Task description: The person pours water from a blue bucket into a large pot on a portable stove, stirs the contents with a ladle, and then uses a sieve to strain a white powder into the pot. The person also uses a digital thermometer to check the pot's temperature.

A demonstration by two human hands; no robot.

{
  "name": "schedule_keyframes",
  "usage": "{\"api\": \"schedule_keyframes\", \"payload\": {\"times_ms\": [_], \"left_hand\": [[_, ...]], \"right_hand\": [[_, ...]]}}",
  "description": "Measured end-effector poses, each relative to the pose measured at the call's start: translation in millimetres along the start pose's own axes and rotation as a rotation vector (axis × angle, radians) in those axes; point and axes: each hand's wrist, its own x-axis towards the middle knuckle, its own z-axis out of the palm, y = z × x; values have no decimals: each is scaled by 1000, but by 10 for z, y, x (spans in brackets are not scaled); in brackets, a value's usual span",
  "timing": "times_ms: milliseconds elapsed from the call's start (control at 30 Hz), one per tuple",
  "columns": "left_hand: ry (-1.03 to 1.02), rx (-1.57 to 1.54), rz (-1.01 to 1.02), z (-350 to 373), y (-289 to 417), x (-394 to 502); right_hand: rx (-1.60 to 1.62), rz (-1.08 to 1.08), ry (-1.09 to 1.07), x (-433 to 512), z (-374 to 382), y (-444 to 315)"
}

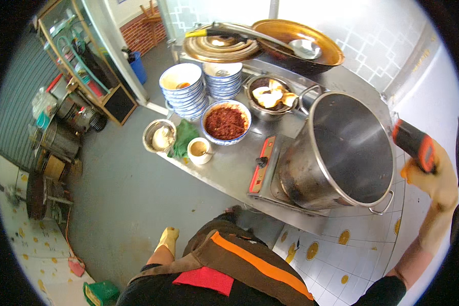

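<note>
My right hand (424, 179), in a thin pale glove, grips a black and orange-red infrared thermometer (415, 143) at the far right. Its front end points toward a tall stainless steel stockpot (298, 179) just beside it. The pot stands on a portable stove (262, 164) with a red front panel and a black knob; its visible inside is bare dark metal, though the near wall hides part of the bottom. My left hand (169, 237), in a pale yellow glove, hangs low by my side, away from the counter. How its fingers lie is unclear.
On the steel counter (229, 172) are stacked blue-and-white bowls (187, 95), a bowl of red chili paste (226, 123), a pot with white pieces (269, 113), a small metal bowl (147, 135), a cup (200, 157) and a green cloth (183, 139). Behind sit a wok (329, 38), lid (202, 51) and ladle (306, 49).
</note>
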Motion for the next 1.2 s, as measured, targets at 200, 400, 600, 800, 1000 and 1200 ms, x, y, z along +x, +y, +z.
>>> {"api": "schedule_keyframes", "payload": {"times_ms": [200, 400, 600, 800, 1000, 1200], "left_hand": [[63, -100, -27, -214, -390, 435], [218, -201, 76, -469, -483, 1001], [140, -270, 135, -1205, -772, 1681], [196, -381, -8, -1685, -1768, 2093], [121, -673, -62, -1457, -2315, 2261], [87, -630, 32, -1480, -1982, 1507]], "right_hand": [[-159, -170, 179, -728, 229, -72], [140, 67, -132, -537, 1484, -1195], [521, 210, -467, 312, 2997, -1763], [733, 35, -521, 1406, 3970, -2445], [593, -267, -311, 2803, 4360, -3292], [-461, -449, 162, 4087, 4785, -4135]]}}
